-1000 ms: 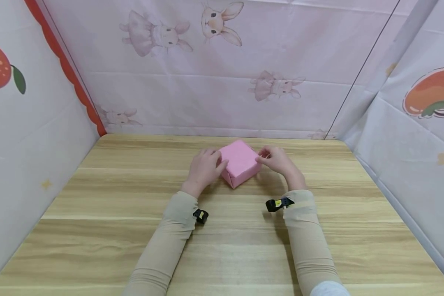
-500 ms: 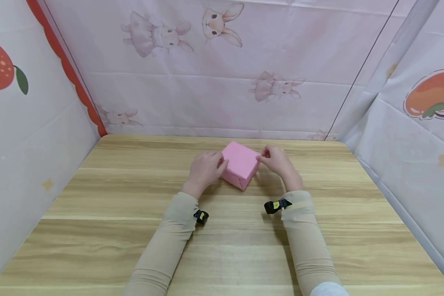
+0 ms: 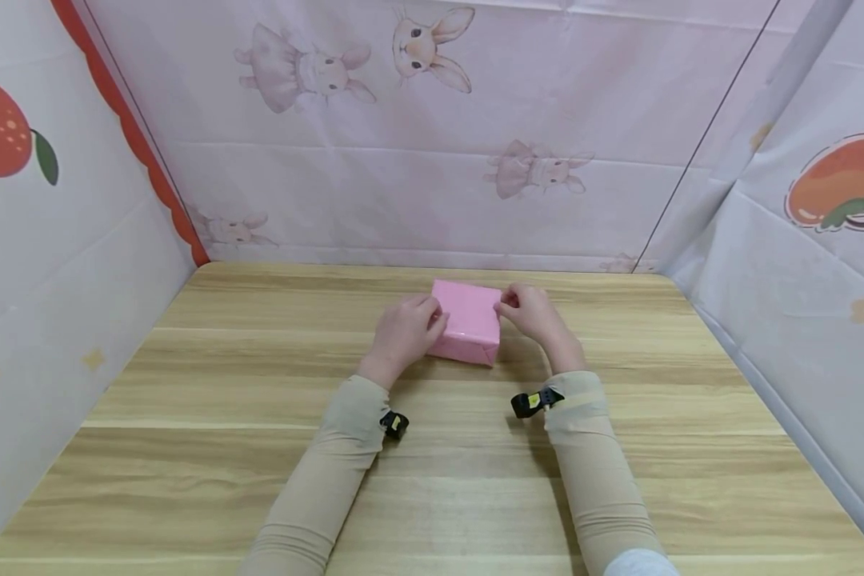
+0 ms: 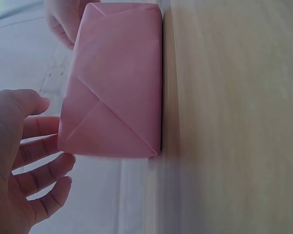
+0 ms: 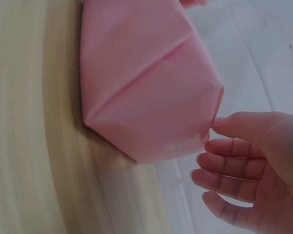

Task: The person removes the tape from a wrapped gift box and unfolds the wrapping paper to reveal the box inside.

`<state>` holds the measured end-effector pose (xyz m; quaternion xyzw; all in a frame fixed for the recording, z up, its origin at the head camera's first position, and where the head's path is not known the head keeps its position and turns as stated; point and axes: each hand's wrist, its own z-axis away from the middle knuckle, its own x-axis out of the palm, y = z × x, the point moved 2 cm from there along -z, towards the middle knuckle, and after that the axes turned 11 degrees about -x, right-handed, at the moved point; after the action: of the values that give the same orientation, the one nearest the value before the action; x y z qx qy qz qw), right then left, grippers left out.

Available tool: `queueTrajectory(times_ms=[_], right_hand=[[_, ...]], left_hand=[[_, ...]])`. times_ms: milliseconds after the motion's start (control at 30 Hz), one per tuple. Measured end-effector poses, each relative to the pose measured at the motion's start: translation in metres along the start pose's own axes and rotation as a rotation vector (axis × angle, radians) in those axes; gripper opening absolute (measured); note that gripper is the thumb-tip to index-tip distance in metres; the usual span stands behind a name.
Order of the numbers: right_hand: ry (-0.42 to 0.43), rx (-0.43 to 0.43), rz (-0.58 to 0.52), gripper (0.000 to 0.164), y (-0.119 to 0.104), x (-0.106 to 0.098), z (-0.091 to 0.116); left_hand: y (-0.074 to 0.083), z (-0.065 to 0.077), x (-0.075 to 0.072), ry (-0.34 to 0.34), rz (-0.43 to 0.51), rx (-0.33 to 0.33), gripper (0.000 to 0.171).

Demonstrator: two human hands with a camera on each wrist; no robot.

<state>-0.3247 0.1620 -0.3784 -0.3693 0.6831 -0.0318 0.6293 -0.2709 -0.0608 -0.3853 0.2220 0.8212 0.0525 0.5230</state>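
Observation:
A box wrapped in pink paper [image 3: 468, 314] stands on the wooden table, with folded flaps on its sides in both wrist views. At its left edge is my left hand [image 3: 406, 330]. In the left wrist view, this hand's fingers [image 4: 41, 146] are spread and loosely bent, tips at the box's edge, the thumb apart from the paper. My right hand [image 3: 536, 314] is at the far right corner. Seen from the right wrist, its thumb and index finger pinch the box's edge while the other fingers [image 5: 229, 183] stay loosely bent beside it.
The table [image 3: 432, 480] has a light wood grain. A printed rabbit curtain [image 3: 403, 192] rises behind its far edge, and fruit-patterned cloths [image 3: 821, 280] hang on both sides. Each sleeve cuff carries a black wrist camera [image 3: 536, 402].
The box has turned counter-clockwise seen from above: its near corner has swung right and its far corner left. Both hands have shifted only slightly and remain at its sides.

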Motion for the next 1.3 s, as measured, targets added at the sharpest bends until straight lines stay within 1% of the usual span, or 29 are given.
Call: queueTrajectory(times_ms=[133, 233, 367, 467, 600, 733, 833, 967, 1300], right_hand=[[-0.014, 0.006, -0.016, 0.033, -0.003, 0.001, 0.000], [-0.018, -0.001, -0.019, 0.038, -0.005, 0.003, -0.001], [-0.017, -0.002, -0.003, 0.042, -0.008, 0.005, -0.002], [-0.010, 0.008, 0.027, 0.042, -0.011, 0.005, -0.002], [0.028, -0.014, 0.111, 0.033, -0.018, 0.006, -0.001], [0.096, -0.079, 0.217, 0.022, -0.024, 0.010, -0.002], [0.137, -0.116, 0.269, 0.020, -0.027, 0.012, -0.003], [0.155, -0.129, 0.296, 0.018, -0.030, 0.014, -0.004], [0.187, -0.144, 0.285, 0.012, -0.031, 0.016, -0.003]], left_hand=[[0.003, 0.001, 0.000, -0.028, 0.008, 0.013, 0.019], [0.005, 0.001, 0.000, -0.033, 0.006, 0.039, 0.019], [0.006, 0.001, 0.002, -0.032, -0.013, 0.076, 0.019], [0.006, 0.001, 0.003, -0.044, -0.038, 0.083, 0.020], [0.005, 0.001, 0.003, -0.084, -0.069, 0.052, 0.022], [0.004, 0.001, 0.004, -0.131, -0.088, 0.010, 0.027], [0.002, 0.000, 0.004, -0.162, -0.088, -0.018, 0.031], [0.001, 0.000, 0.004, -0.183, -0.081, -0.040, 0.035], [0.001, 0.000, 0.003, -0.184, -0.078, -0.043, 0.036]])
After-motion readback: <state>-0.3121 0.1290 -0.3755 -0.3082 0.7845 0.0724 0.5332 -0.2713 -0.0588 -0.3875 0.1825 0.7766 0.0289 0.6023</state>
